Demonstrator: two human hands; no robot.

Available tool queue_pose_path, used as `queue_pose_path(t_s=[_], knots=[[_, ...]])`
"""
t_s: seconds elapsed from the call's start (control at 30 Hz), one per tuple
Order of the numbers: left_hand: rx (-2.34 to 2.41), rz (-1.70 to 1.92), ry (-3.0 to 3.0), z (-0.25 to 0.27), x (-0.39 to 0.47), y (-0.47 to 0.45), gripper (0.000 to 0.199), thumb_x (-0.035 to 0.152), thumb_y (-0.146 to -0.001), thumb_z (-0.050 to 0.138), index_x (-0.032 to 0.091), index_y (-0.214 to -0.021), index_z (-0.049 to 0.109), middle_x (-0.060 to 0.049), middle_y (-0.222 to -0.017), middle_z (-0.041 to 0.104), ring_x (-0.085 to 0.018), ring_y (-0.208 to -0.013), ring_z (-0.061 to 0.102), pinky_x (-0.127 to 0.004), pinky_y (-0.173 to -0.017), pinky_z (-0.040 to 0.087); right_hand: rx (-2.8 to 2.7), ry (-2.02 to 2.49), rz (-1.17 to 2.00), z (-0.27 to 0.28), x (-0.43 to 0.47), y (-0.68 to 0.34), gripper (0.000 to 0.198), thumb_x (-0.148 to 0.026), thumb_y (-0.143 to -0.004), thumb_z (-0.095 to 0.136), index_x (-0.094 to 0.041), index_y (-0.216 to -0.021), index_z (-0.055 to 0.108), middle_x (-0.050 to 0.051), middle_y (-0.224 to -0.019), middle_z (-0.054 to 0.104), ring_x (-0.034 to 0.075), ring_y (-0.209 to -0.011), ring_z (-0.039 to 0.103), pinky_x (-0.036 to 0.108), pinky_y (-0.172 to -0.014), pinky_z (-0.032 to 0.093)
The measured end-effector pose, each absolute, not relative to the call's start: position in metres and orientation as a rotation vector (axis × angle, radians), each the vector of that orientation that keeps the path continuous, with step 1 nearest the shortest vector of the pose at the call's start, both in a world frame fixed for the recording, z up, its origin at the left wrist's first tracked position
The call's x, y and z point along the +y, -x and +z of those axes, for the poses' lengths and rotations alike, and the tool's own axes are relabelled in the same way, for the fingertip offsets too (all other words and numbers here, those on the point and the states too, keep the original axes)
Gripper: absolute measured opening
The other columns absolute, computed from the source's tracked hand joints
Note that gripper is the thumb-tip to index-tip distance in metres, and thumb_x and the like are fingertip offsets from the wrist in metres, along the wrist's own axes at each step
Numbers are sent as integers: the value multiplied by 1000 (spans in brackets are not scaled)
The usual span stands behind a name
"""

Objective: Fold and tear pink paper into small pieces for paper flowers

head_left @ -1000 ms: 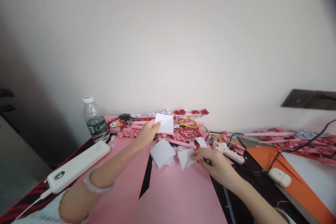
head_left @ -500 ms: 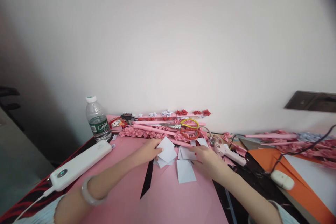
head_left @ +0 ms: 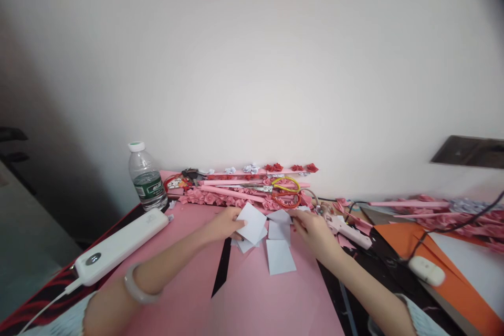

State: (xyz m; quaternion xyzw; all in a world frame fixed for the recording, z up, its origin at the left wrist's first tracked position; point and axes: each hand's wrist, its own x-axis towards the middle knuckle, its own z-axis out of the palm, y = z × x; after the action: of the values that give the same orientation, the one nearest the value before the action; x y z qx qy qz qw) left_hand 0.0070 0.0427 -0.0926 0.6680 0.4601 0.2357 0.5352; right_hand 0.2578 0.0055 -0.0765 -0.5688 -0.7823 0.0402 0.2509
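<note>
Several pale square papers are pinched in my left hand [head_left: 225, 224], fanned out with a white paper square [head_left: 252, 223] on top. My right hand [head_left: 313, 231] is closed on the edge of another paper square [head_left: 280, 216], which tilts up a little. Below that piece lie a second square [head_left: 279, 232] and a third square [head_left: 281, 257], flat on the pink sheet [head_left: 275, 302]. Part of a further pale piece shows behind my right fingers.
Behind the papers lie scissors [head_left: 284, 185] and pink paper flower stems [head_left: 232, 192]. A water bottle [head_left: 148, 178] and a white power bank [head_left: 122, 245] stand left. At right are a pink glue gun [head_left: 352, 233], orange paper [head_left: 397, 236] and a white mouse-like device [head_left: 426, 271].
My right hand has shifted slightly up and right, and a paper square in its fingers has lifted at an angle. My left hand still holds its fanned papers.
</note>
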Motion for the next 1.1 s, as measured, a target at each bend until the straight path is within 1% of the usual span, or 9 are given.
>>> queue_pose_path(t_s=[0.13,0.23,0.33,0.43,0.53,0.7,0.87,1.0,1.1], knots=[[861,491,-1321,-78,35,-8,32,32,-78,55,13,-103,53,-11,-99,64,-23,-85,64,-27,-67,51,-1890,1301,-121,-68,-3,-255,25,-19,-85,40,-18,-101,59,8,-91,66,20,-83,59,31,-71,45],[698,508,-1135,-70,30,-10,34,31,-78,56,13,-106,53,-13,-100,64,-24,-84,64,-25,-64,50,-2065,1027,-183,-65,-13,-248,28,-15,-87,39,-21,-107,57,8,-102,65,19,-94,58,33,-80,45],[648,538,-1057,-66,26,-13,36,38,-82,51,12,-108,52,-15,-100,63,-23,-79,65,-25,-59,50,-2294,842,-197,-67,-18,-242,32,-11,-87,38,-22,-111,56,7,-113,61,20,-103,54,37,-86,43],[646,574,-1055,-65,21,-15,39,43,-82,49,12,-105,52,-13,-94,64,-22,-76,65,-26,-59,50,-2332,826,-224,-72,-17,-241,32,-12,-88,38,-21,-114,54,8,-114,60,21,-105,54,41,-87,43],[635,580,-1090,-65,18,-17,33,40,-82,51,13,-100,52,-10,-85,65,-20,-71,64,-27,-62,49,-2374,807,-191,-75,-13,-243,31,-14,-88,39,-21,-116,53,7,-115,59,21,-108,51,41,-89,43],[646,597,-1147,-68,21,-16,28,38,-79,55,12,-92,54,-4,-67,59,-13,-57,58,-22,-52,45,-2347,732,-66,-73,-9,-247,32,-13,-88,38,-22,-113,55,6,-116,59,19,-111,50,38,-91,43],[690,617,-1266,-68,24,-16,30,37,-76,59,13,-94,55,-1,-69,55,-7,-53,53,-18,-50,39,-2155,901,215,-66,-14,-239,27,-15,-84,43,-23,-104,60,5,-110,62,19,-106,54,36,-90,44],[748,634,-1429,-69,20,-21,29,37,-75,59,13,-91,56,1,-61,55,-8,-51,50,-18,-49,37,-1799,1186,518,-62,-12,-228,25,-18,-74,54,-20,-98,61,6,-95,66,19,-83,61,32,-74,50],[761,603,-1509,-72,19,-23,29,36,-73,61,13,-91,57,1,-59,56,-9,-49,51,-20,-48,37,-1659,1208,771,-60,-6,-225,25,-15,-70,55,-17,-95,59,5,-83,66,16,-71,60,28,-62,49]])
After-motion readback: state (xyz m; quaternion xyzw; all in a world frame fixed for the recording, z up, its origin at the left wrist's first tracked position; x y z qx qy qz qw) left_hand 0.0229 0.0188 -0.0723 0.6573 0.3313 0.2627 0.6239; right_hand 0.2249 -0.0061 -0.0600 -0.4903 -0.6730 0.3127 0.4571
